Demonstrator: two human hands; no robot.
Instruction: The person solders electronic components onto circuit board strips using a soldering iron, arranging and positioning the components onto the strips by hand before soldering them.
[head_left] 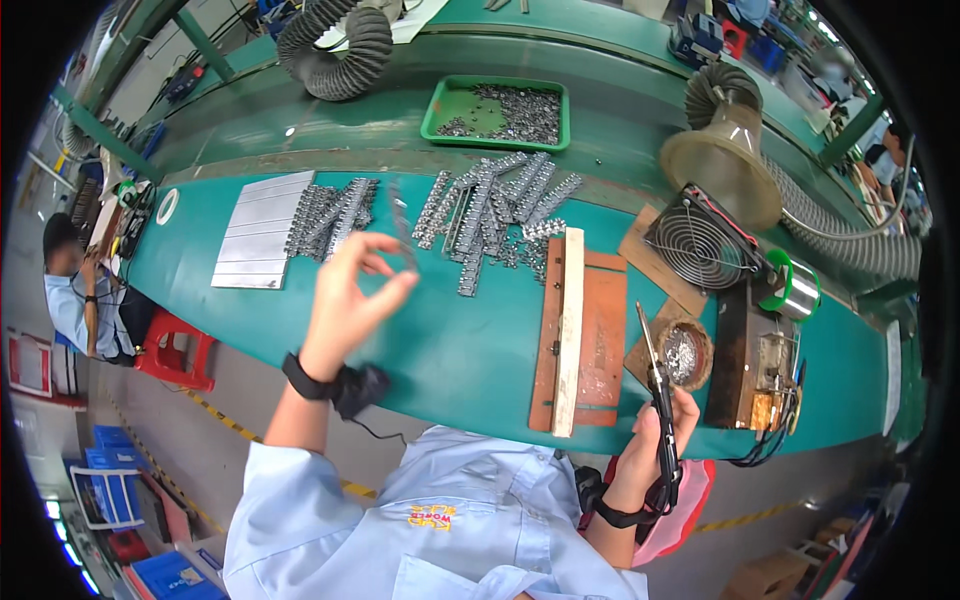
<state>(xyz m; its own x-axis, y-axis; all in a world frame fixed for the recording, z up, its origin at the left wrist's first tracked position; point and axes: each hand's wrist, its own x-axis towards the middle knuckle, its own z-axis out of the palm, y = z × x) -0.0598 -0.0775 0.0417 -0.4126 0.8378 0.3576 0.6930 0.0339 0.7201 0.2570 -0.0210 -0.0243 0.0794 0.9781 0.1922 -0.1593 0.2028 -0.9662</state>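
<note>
My left hand (pixel 350 300) hangs over the green table (pixel 455 345), thumb and forefinger brought close together on the near end of a dark strip (pixel 400 220); motion blur softens the strip and hides the exact contact. The strip extends away from me beyond these fingertips, its long axis nearly in line with my gaze and its far end leaning slightly left, between the smaller pile of strips (pixel 333 218) on the left and the larger heap (pixel 485 210) on the right. To the right of the strip, between my two hands, lies an orange-brown board (pixel 602 345) crossed lengthwise by a pale wooden bar (pixel 567 345); my right hand (pixel 655 445) is the nearer to it. The fingers of that hand are wrapped around the black handle of a soldering iron (pixel 664 425), whose slim metal shaft points away from me, just beside a round dish (pixel 708 362) of rough brown material containing shiny silvery bits. The heaped strips are grey, narrow and knobbly along their edges, in contrast with the smooth, pale metal plates (pixel 258 240) ruled by parallel seams. Beyond them stands a shallow green plastic tray (pixel 495 144) of small, loose grey parts.
</note>
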